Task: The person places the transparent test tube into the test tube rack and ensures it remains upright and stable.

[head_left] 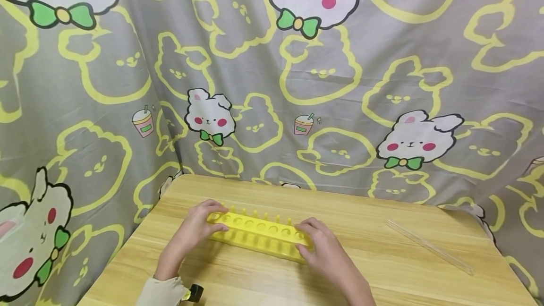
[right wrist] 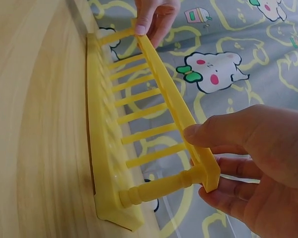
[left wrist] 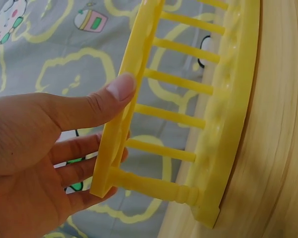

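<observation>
At far L, gray bunny-print cloth point(head_left: 102, 107) hangs beside the wood-grain surface point(head_left: 238, 282) & runs on behind it. Next, beige cuff point(head_left: 159, 292), then L hand point(head_left: 197, 225): grip narrow, thumb & fingers pinching yellow test-tube rack point(head_left: 263, 236) by its top plate, L end. Rack stands upright on surface, approx. mid, w/ row of round holes on top & pegs along back. R hand point(head_left: 325, 244) holds same plate at R end, btwn thumb & fingers. Farther R, clear slim rod point(head_left: 429, 247) lies diag. on surface, well apart from rack; can't tell if hollow.
</observation>
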`<state>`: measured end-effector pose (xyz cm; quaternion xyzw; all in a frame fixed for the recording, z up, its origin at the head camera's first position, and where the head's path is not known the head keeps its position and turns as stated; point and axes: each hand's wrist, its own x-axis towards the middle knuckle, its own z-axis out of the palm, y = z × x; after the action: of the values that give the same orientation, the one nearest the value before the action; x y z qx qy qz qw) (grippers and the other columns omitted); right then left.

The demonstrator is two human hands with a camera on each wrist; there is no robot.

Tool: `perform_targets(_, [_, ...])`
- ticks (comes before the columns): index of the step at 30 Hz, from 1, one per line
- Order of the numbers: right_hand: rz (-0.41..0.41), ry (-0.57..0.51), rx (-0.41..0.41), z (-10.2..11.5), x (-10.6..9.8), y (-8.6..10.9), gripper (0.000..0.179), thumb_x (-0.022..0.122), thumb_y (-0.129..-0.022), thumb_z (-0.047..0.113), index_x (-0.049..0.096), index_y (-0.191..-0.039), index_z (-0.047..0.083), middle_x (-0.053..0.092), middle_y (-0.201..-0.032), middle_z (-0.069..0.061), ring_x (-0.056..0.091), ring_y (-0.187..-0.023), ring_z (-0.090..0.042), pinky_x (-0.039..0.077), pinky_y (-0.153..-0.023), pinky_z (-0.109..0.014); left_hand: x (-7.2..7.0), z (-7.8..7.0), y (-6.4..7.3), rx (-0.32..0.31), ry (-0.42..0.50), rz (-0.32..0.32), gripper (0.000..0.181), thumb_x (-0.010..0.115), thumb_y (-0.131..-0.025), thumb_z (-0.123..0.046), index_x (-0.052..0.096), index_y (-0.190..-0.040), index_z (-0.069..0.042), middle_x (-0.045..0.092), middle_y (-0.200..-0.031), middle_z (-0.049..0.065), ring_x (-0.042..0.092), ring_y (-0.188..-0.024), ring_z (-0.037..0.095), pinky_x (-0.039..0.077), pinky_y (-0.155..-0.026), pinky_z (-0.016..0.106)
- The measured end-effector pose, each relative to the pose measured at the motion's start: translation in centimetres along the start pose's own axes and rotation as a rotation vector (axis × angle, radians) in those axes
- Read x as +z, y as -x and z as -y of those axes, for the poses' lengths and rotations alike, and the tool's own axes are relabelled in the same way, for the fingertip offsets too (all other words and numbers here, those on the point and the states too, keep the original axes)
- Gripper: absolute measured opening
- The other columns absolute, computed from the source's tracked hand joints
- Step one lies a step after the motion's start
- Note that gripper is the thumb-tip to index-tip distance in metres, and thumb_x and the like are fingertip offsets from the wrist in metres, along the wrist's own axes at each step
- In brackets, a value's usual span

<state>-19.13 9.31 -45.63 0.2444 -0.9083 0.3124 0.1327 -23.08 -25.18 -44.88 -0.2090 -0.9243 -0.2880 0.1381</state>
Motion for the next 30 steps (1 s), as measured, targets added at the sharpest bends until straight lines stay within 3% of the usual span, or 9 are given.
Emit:
perform_targets(7, [0.007,-0.017,0.029,-0.3,-0.2,-0.1,0.041,0.088,-0.080,0.005,0.074,-0.118,0.002,0.067,-0.113,-0.002,0.066,-0.104,-0.020,0.059,-0.091,-0.037,0.4,-0.3,-0.1,0.025,-0.025,-0.026,0.042,0.093,-0.072,-0.011,0.077,-0.110,-0.002,0.070,-0.106,0.007,0.069,-0.098,0.027,0.060,-0.088,0.044])
perform_targets(15, [-0.011,-0.018,0.050,-0.8,-0.4,0.0,0.042,0.088,-0.077,0.004,0.074,-0.117,0.003,0.068,-0.112,-0.001,0.068,-0.104,-0.022,0.059,-0.093,-0.037,0.7,-0.8,-0.2,0.001,-0.018,0.000,0.041,0.091,-0.075,-0.011,0.076,-0.112,-0.002,0.069,-0.109,0.008,0.068,-0.101,0.029,0.059,-0.089,0.045])
perform_targets(23, [-0.010,-0.032,0.058,-1.3,-0.7,0.1,0.041,0.087,-0.078,0.003,0.074,-0.116,0.002,0.068,-0.112,-0.001,0.069,-0.104,-0.024,0.059,-0.092,-0.040,0.7,-1.1,-0.3,0.040,-0.030,0.011,0.040,0.089,-0.078,-0.012,0.075,-0.114,-0.002,0.071,-0.111,0.009,0.068,-0.102,0.028,0.059,-0.091,0.045])
perform_targets(30, [-0.010,-0.039,0.077,-1.8,-1.2,0.1,0.041,0.086,-0.078,0.000,0.074,-0.116,0.002,0.068,-0.113,-0.002,0.068,-0.105,-0.025,0.059,-0.093,-0.040,1.3,-1.6,-0.4,0.019,-0.021,0.017,0.040,0.088,-0.079,-0.012,0.075,-0.115,-0.002,0.070,-0.112,0.009,0.067,-0.104,0.028,0.058,-0.092,0.045])
